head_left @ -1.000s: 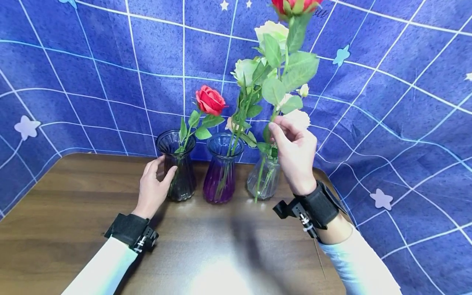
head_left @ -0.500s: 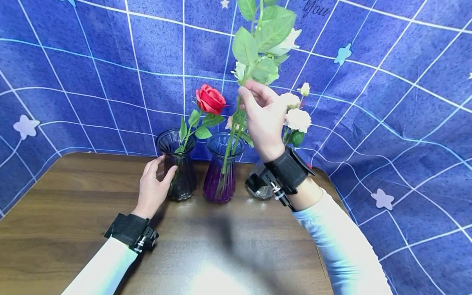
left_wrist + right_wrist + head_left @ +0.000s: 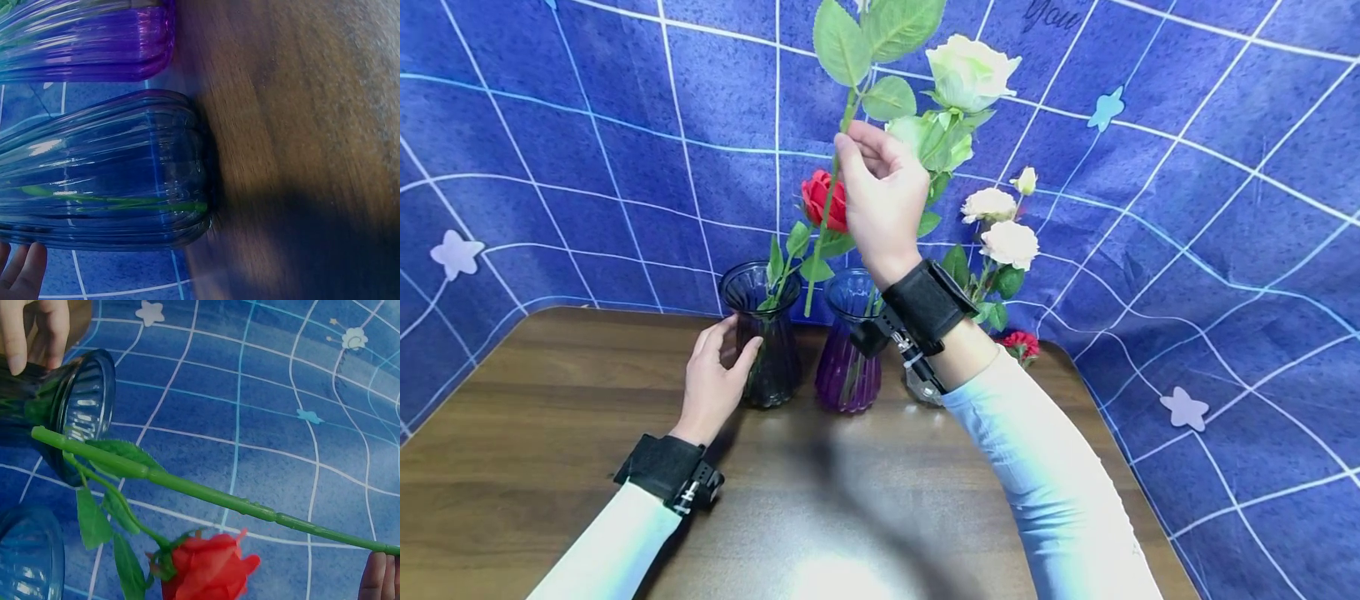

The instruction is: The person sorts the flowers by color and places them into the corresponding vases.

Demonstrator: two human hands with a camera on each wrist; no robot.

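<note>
My left hand (image 3: 711,383) holds the side of a dark glass vase (image 3: 772,358), which stands upright on the table. Inside that vase leans a shorter red rose (image 3: 820,200), its green stem (image 3: 137,201) visible through the glass in the left wrist view. Between thumb and fingertips, my right hand (image 3: 886,196) pinches the stem of a long rose (image 3: 850,96), raised above the vases. The bloom of this rose lies beyond the top of the head view. Its stem's lower end (image 3: 47,434) hangs free, in front of the dark vase's rim in the right wrist view.
A blue-purple glass vase (image 3: 848,371) with whitish-green roses (image 3: 970,75) stands just right of the dark one. Further right, my forearm partly covers a clear vase (image 3: 922,387). Pale pink flowers (image 3: 1010,244) and a small red flower (image 3: 1021,345) show behind it. Blue patterned cloth (image 3: 625,167) hangs behind.
My right hand has carried the long rose leftward and upward, from near the clear vase, past the purple vase, towards the dark one. The left hand has stayed on the dark vase.
</note>
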